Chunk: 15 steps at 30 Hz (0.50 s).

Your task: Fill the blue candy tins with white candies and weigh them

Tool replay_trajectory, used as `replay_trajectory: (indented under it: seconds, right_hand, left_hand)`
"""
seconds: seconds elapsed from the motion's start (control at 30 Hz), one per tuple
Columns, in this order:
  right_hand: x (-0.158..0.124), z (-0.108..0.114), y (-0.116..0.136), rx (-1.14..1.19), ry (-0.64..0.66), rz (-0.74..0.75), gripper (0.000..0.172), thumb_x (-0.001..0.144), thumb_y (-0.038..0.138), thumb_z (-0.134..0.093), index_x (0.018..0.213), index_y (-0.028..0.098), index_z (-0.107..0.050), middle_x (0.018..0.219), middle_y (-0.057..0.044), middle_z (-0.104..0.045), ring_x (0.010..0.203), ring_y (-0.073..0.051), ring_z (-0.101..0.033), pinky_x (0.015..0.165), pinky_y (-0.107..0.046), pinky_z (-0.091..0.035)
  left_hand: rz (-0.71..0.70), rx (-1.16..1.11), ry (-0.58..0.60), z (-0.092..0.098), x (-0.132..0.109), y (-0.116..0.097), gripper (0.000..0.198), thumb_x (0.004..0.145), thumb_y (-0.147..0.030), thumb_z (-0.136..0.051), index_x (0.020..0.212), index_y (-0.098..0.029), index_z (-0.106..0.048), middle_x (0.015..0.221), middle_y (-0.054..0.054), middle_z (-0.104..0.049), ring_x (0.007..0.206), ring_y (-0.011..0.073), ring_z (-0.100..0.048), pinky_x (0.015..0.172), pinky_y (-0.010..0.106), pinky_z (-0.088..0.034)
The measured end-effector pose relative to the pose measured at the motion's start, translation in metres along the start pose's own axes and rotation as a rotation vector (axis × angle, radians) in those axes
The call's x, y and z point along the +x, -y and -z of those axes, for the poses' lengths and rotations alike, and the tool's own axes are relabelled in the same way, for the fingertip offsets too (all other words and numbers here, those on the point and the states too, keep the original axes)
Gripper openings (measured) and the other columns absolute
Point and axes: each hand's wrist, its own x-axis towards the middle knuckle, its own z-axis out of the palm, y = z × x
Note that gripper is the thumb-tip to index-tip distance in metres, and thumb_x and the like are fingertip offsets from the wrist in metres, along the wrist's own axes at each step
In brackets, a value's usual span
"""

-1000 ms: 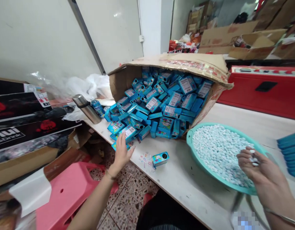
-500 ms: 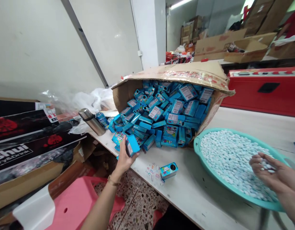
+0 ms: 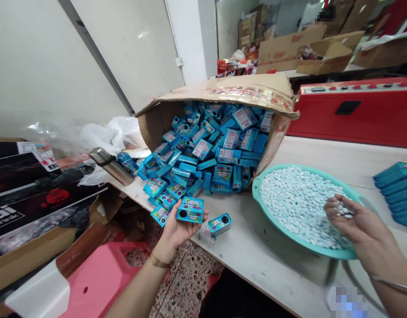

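Observation:
My left hand (image 3: 179, 229) grips a small blue candy box (image 3: 190, 210), its printed side and the round dark hole in one end facing me. My right hand (image 3: 351, 221) is cupped over a turquoise basin (image 3: 256, 187), with several pale candies (image 3: 344, 211) in the fingers. Pale blue and white candies (image 3: 296, 203) fill that basin. On the table beside my left hand stands another blue box (image 3: 220, 224) with a round hole on top, next to some small stickers (image 3: 205, 234). Many more blue boxes (image 3: 203, 150) spill from a cardboard carton (image 3: 243, 86) lying on its side.
A steel thermos (image 3: 112, 167) and a blue bottle (image 3: 126, 162) lean left of the carton. Stacked blue boxes (image 3: 397, 190) sit at the right. A pink stool (image 3: 97, 274) is below left. A red case (image 3: 362, 115) stands behind the basin on the white table (image 3: 256, 251).
My left hand has moved right and turned the box so its holed end shows. My right hand stays cupped with candies over the basin. The view has shifted to the right.

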Motion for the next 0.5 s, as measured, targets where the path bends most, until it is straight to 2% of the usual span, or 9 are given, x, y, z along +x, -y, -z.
replay_trajectory:
  seconds: [0.1,0.17,0.27,0.33,0.43,0.5]
  right_hand:
    - [-0.01,-0.006,0.0,0.012,-0.069,-0.077,0.024,0.091,0.005,-0.041,0.077,0.017,-0.055,0.078,-0.003,-0.045,0.053,-0.005,-0.05,0.041,-0.008,-0.049]
    - [-0.014,-0.008,0.001,0.012,-0.058,-0.066,0.023,0.09,0.004,-0.04,0.077,0.016,-0.054,0.077,-0.002,-0.045,0.053,-0.005,-0.049,0.04,-0.008,-0.047]
    - [-0.012,-0.006,0.003,-0.005,-0.021,-0.053,0.02,0.088,0.004,-0.043,0.076,0.017,-0.053,0.076,-0.002,-0.046,0.053,-0.005,-0.049,0.041,-0.008,-0.047]
    - [-0.005,-0.001,0.003,-0.046,-0.004,-0.035,0.018,0.086,0.005,-0.046,0.076,0.018,-0.054,0.076,-0.002,-0.047,0.053,-0.006,-0.051,0.041,-0.01,-0.048]
    - [0.016,0.01,0.001,-0.129,0.024,0.005,0.015,0.084,0.01,-0.05,0.076,0.021,-0.057,0.074,-0.003,-0.05,0.053,-0.009,-0.053,0.04,-0.014,-0.05]
    - [0.031,0.017,-0.004,-0.215,0.103,0.07,0.01,0.081,0.015,-0.055,0.075,0.022,-0.058,0.072,-0.003,-0.051,0.053,-0.011,-0.053,0.039,-0.018,-0.051]
  left_hand:
    - [0.047,0.084,-0.054,0.001,0.0,-0.007,0.054,0.085,-0.047,-0.051,0.121,-0.007,-0.056,0.1,0.018,-0.073,0.09,0.0272,-0.072,0.073,0.036,-0.058]
    - [-0.027,0.295,-0.156,0.004,0.0,-0.013,0.049,0.078,-0.043,-0.056,0.113,-0.009,-0.059,0.096,0.016,-0.074,0.089,0.0284,-0.071,0.076,0.04,-0.057]
    - [-0.301,0.741,-0.353,0.007,-0.005,-0.028,0.039,0.066,-0.039,-0.064,0.096,-0.015,-0.062,0.089,0.01,-0.073,0.087,0.0299,-0.07,0.08,0.043,-0.055]
    - [-0.457,0.999,-0.435,0.003,-0.01,-0.041,0.037,0.059,-0.031,-0.069,0.092,-0.018,-0.063,0.09,0.007,-0.072,0.091,0.0305,-0.068,0.083,0.041,-0.053]
    - [-0.622,1.626,-0.527,-0.014,-0.012,-0.053,0.047,0.061,-0.024,-0.07,0.108,-0.021,-0.063,0.106,0.009,-0.071,0.101,0.0332,-0.066,0.089,0.042,-0.049]
    - [-0.629,2.109,-0.54,-0.029,-0.005,-0.053,0.049,0.072,-0.027,-0.066,0.121,-0.022,-0.057,0.112,0.014,-0.07,0.101,0.0349,-0.067,0.087,0.044,-0.048]
